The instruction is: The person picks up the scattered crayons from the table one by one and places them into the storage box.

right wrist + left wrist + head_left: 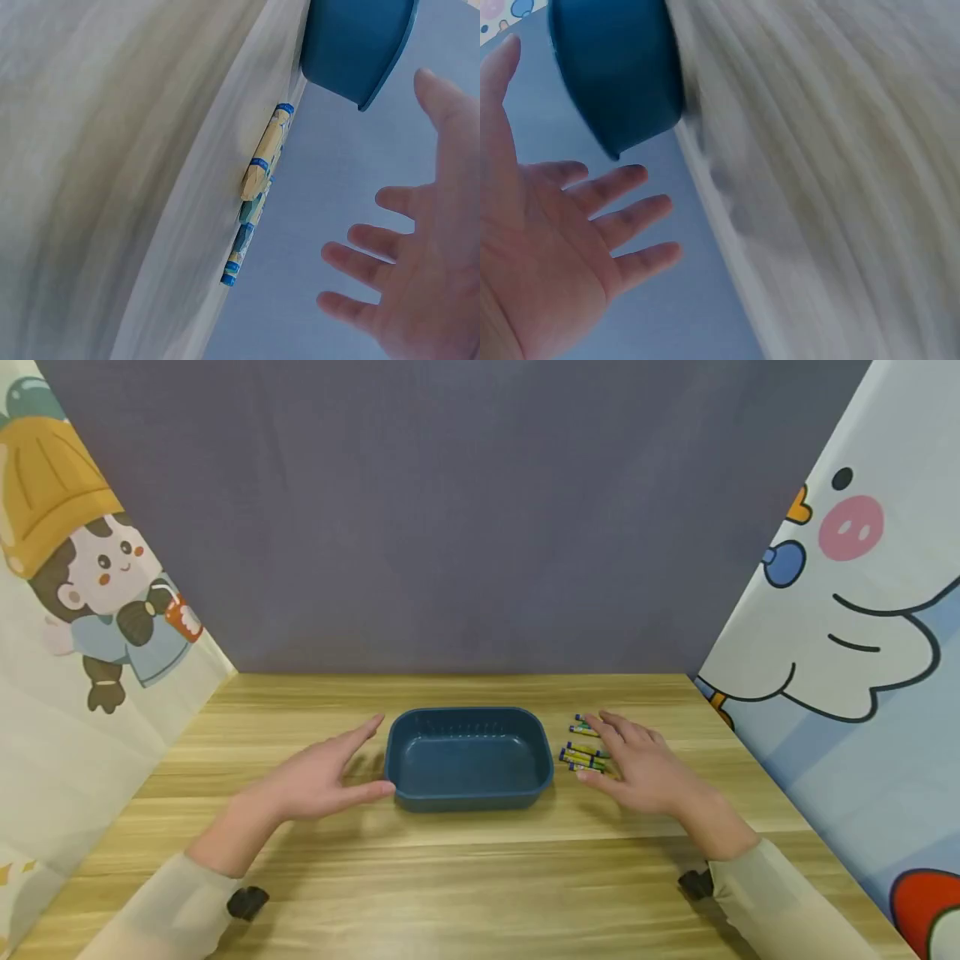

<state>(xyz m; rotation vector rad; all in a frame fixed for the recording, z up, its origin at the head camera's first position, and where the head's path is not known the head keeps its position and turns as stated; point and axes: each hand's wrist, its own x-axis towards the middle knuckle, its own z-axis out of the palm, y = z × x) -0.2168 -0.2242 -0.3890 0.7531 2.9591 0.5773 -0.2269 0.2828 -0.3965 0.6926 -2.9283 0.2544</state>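
So, starting at the far left, you've got a pale panel (45, 760) printed with a cartoon figure (116, 597) in a big orange hat, holding a red drink. Next comes a light sleeve (172, 910) with a small black thing (247, 903) at the wrist, then the left hand (318, 777): fingers pretty straight, thumb spread away from them, gripping nothing, just hanging above the wood-grain surface (450, 885) near one end of a blue bin (472, 804).

That bin sits upright mid-surface, rounded corners and all, with a plain grey backdrop (480, 527) behind it. Just past its right end is a loose bunch of crayons (576, 758), yellow wrappers with blue ends and some green bits, lying flat on the surface. Can't count them, since fingers cover part of the pile.

Those belong to the right hand (648, 768), also relaxed and spread, holding nothing, hovering over the crayons without touching. Furthest right, another panel has a big white cartoon bird (862, 577) with a pink cheek.
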